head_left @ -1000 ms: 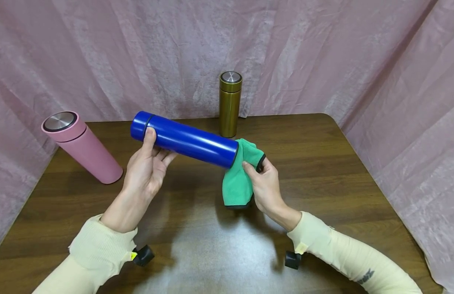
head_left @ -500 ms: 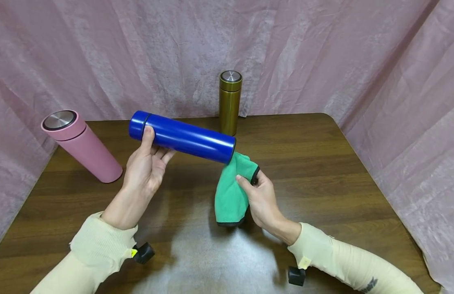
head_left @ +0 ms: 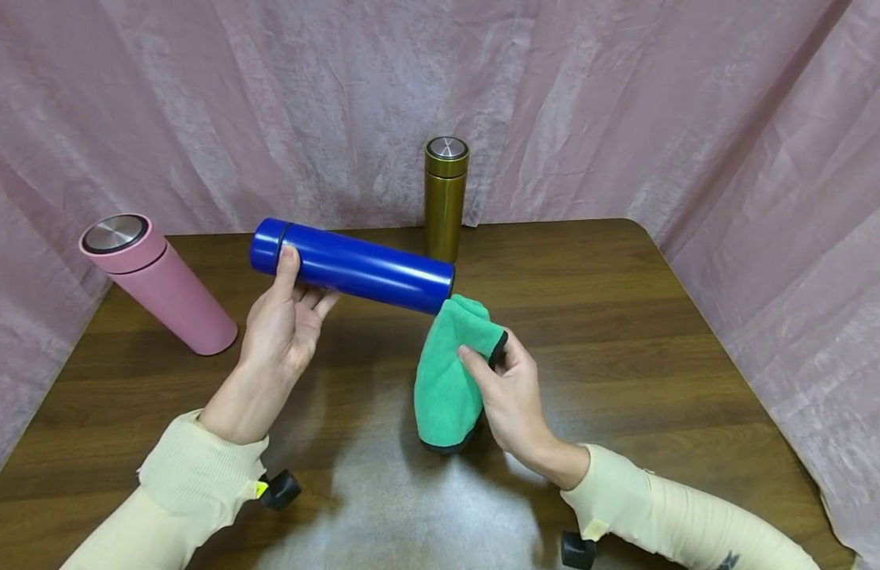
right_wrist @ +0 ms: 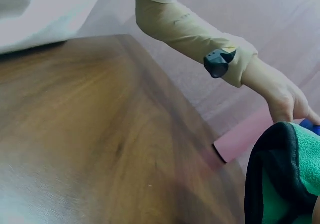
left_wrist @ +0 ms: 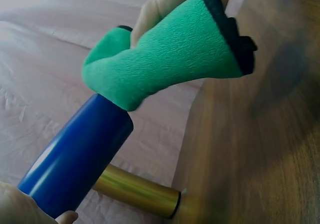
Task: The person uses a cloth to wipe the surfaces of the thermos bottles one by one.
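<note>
My left hand (head_left: 279, 340) grips a blue thermos bottle (head_left: 362, 265) near its lid end, thumb on top and fingers beneath. The bottle is held above the table, nearly level, its base tilted slightly down to the right. My right hand (head_left: 511, 388) pinches a green cloth (head_left: 447, 384) with black edging between thumb and fingers. The folded top of the cloth meets the lower rim of the bottle's base, and the rest hangs below. In the left wrist view the cloth (left_wrist: 155, 53) lies right at the base end of the blue bottle (left_wrist: 80, 154).
A pink thermos bottle (head_left: 172, 293) stands on the wooden table (head_left: 625, 340) to the left, beside my left hand. Farther back, behind the blue bottle, a gold thermos bottle (head_left: 445, 206) stands upright. Pink curtains (head_left: 554, 103) hang along the back and right side.
My right hand and the cloth have moved down, from across the bottle's base to its lower rim. The blue bottle has shifted slightly left, still in my left hand.
</note>
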Tool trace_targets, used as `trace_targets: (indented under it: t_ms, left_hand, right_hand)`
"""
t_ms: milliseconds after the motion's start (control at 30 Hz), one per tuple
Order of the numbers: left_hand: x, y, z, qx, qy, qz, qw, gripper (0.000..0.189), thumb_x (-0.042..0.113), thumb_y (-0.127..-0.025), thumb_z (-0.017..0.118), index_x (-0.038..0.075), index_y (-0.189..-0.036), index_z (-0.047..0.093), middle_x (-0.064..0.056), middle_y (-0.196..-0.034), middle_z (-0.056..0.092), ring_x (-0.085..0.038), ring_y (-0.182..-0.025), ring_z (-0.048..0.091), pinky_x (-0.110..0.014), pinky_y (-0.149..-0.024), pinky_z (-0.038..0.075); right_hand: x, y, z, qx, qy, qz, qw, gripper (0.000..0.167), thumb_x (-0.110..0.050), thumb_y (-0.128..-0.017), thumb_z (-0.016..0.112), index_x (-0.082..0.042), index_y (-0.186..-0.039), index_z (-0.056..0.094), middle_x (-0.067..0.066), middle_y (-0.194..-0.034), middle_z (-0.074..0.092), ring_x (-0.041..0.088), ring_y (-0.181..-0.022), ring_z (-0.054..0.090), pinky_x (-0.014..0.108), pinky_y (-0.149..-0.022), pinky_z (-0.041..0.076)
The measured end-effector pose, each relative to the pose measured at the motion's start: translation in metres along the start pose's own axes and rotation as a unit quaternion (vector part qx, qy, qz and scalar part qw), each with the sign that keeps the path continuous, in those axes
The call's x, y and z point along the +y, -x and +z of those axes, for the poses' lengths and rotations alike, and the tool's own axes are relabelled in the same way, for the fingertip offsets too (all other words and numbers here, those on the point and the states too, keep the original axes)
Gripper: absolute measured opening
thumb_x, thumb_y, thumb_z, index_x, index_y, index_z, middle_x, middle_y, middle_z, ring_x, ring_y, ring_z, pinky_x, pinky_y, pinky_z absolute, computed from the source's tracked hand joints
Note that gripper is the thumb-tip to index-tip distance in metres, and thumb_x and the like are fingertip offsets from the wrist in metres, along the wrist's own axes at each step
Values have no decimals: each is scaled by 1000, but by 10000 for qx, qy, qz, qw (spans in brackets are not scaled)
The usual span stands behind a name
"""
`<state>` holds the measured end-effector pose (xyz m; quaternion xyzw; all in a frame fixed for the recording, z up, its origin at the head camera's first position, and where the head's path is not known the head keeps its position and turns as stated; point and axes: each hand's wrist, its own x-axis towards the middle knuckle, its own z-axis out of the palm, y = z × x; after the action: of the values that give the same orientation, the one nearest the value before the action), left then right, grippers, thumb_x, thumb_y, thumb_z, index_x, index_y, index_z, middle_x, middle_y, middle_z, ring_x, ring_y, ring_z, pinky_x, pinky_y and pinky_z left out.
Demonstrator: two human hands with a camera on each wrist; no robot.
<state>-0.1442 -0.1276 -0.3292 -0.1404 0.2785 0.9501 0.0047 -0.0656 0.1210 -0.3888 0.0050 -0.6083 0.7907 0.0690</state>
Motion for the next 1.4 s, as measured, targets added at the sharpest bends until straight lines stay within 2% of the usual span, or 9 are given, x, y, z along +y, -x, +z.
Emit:
trace_targets:
  t_ms: [200, 400, 600, 833, 1067, 1400]
  left_hand:
    - [-1, -1, -3, 13, -154, -77, 9999, 67, 25, -101, 65, 10, -156, 30, -10, -150, 43, -27, -143, 42, -45, -120, 31]
    - [-1, -1, -5, -12, -201, -103, 9997, 67, 25, -101, 66, 9, -156, 32, -10, -151, 43, -27, -143, 42, -45, -120, 32]
    - [-1, 1, -7, 26, -234, -124, 9996, 66, 24, -100, 67, 8, -155, 34, -10, -151, 44, -27, -142, 44, -45, -119, 34]
    - [-1, 1, -9, 17, -299, -16, 9996, 64, 24, -100, 69, 6, -153, 39, -10, -144, 51, -29, -139, 46, -46, -118, 36]
    - [-1, 2, -11, -15, -296, 7, 9996, 61, 24, -101, 68, 5, -151, 40, -11, -138, 54, -29, -139, 45, -46, -118, 35]
    - [-1, 5, -11, -150, -358, 138, 9992, 59, 26, -100, 68, 4, -149, 41, -11, -135, 57, -29, -137, 47, -46, -118, 35]
  right_hand:
    - [-4, -9, 1, 157, 387, -582, 9974, 22, 1, -96, 70, 5, -117, 64, 12, -108, 71, 26, -97, 70, 35, -82, 61]
    - [-9, -20, 0, 302, 454, -812, 9952, 23, 0, -96, 71, 4, -118, 65, 12, -110, 70, 26, -100, 70, 35, -85, 61]
    - [-12, -30, 2, 362, 272, -910, 9948, 24, 0, -97, 69, 2, -121, 64, 14, -115, 69, 28, -104, 70, 37, -88, 61]
    - [-11, -40, 2, 361, 0, -590, 9976, 33, -2, -99, 66, -1, -132, 62, 15, -123, 67, 29, -108, 69, 38, -90, 61]
    - [-9, -47, 2, 252, -296, -258, 9989, 36, -2, -101, 65, -2, -136, 59, 16, -126, 65, 28, -109, 68, 39, -92, 60]
    - [-4, -50, 0, 173, -137, 474, 9986, 39, -4, -101, 65, -7, -139, 59, 13, -126, 65, 21, -100, 69, 34, -83, 62]
